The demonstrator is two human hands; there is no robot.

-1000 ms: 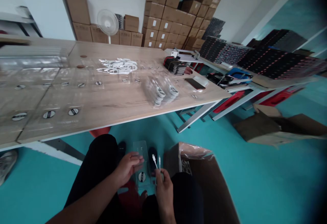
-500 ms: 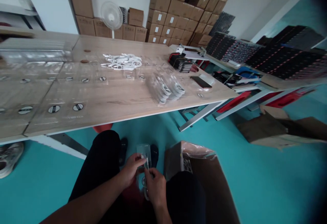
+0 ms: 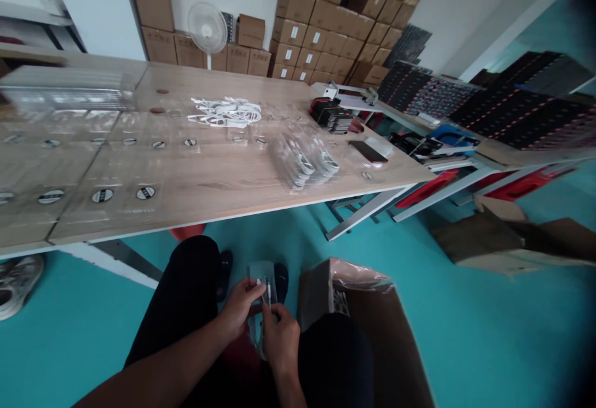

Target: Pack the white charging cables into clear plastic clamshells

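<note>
Low between my knees, my left hand (image 3: 241, 307) is closed on a clear plastic blister tray (image 3: 261, 269), its thumb lying across the tray near a white connector. My right hand (image 3: 281, 338) pinches a white cable (image 3: 269, 293) against the same tray; one plug end points up past the fingers, and a loop hangs below them. My palms hide much of the tray's lower part. On the table ahead, filled clear packs with white cables (image 3: 300, 169) stand in two stacks, and a pile of loose white cables (image 3: 226, 112) lies further back.
The wooden table (image 3: 223, 178) carries rows of clear trays with round labels (image 3: 102, 195) and a tray stack (image 3: 69, 88) at left. A dark phone-like slab (image 3: 367, 151) lies near its right end. Beside my right knee stands an open carton (image 3: 316, 293). Brown boxes (image 3: 335, 45) and a fan (image 3: 207, 28) are behind.
My right hand has shifted slightly up and left, and the cable's plug end now shows more plainly over the tray. The view has moved a little; both hands keep their holds.
</note>
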